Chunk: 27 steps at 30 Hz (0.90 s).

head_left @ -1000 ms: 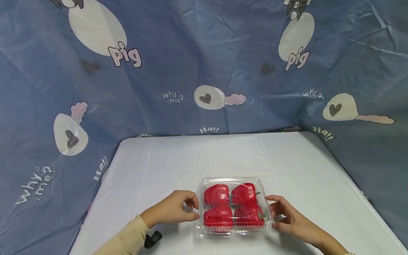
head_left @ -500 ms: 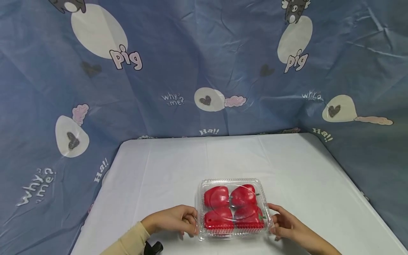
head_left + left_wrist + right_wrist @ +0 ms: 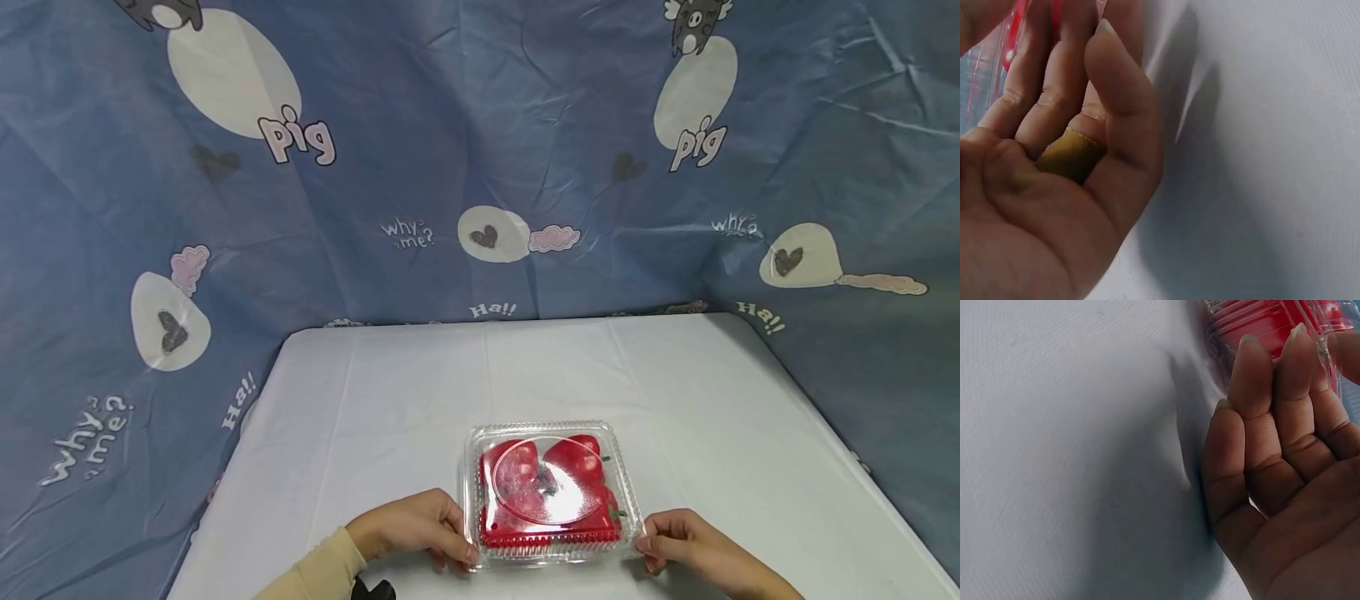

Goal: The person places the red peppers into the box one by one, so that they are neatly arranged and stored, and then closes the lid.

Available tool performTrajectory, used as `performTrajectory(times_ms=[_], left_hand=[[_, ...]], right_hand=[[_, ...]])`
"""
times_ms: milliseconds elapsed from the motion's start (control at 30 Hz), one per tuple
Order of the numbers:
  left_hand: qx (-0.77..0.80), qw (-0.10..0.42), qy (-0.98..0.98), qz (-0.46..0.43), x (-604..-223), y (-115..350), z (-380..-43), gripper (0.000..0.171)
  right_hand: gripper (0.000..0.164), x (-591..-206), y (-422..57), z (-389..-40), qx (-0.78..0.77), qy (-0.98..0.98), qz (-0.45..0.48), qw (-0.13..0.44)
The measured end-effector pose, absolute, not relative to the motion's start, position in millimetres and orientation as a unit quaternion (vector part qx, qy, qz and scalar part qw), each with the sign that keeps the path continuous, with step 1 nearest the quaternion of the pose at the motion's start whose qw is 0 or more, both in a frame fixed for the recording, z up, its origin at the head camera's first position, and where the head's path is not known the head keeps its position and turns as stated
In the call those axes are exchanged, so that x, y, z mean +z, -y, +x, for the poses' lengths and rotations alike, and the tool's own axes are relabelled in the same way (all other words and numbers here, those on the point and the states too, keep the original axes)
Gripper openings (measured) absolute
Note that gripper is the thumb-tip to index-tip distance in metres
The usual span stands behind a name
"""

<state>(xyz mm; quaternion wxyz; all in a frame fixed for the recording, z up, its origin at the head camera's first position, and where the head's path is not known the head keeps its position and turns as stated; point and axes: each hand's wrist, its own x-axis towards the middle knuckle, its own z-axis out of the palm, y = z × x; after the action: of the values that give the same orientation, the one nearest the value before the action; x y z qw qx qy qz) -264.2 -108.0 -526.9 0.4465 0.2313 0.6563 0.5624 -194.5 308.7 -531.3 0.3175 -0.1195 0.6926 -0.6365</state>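
A clear plastic clamshell box [image 3: 551, 429] stands on the table in the head view, its lid down over several glossy red peppers [image 3: 573, 458] with green stems. My left hand [image 3: 420, 525] pinches the box's near left corner, thumb on top of the rim. At the near right corner my right hand [image 3: 686, 542] pinches the rim between thumb and curled fingers. In the left wrist view the left fingers [image 3: 1054, 94] curl beside the box, and a yellow band circles one finger. The right wrist view shows the right fingers [image 3: 1254, 394] against the box's ridged side wall.
A white cloth covers the table [image 3: 420, 383]. Blue printed fabric [image 3: 420, 150] hangs behind it and along both sides. Part of a black device [image 3: 372, 590] shows beneath the left wrist.
Both hands have slid toward me along the box's sides to its near corners, and their fingers have closed on the rim. Glare on the lid has grown and shifted.
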Motion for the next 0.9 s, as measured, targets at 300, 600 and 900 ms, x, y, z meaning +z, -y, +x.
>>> performTrajectory(times_ms=[300, 600, 900], left_hand=[[0.562, 0.466, -0.636, 0.25, -527.3, 105.2, -258.3, 0.028], [0.579, 0.453, -0.631, 0.249, -528.7, 104.7, -258.6, 0.028], [0.572, 0.455, -0.644, 0.226, -529.4, 103.8, -260.8, 0.03]], right_hand=[[0.031, -531.1, -308.5, -193.7, -0.642, -0.68, -0.141, 0.325], [0.033, -532.3, -307.3, -193.7, -0.651, -0.671, -0.136, 0.329], [0.036, -530.5, -308.7, -198.3, -0.622, -0.705, -0.115, 0.321]])
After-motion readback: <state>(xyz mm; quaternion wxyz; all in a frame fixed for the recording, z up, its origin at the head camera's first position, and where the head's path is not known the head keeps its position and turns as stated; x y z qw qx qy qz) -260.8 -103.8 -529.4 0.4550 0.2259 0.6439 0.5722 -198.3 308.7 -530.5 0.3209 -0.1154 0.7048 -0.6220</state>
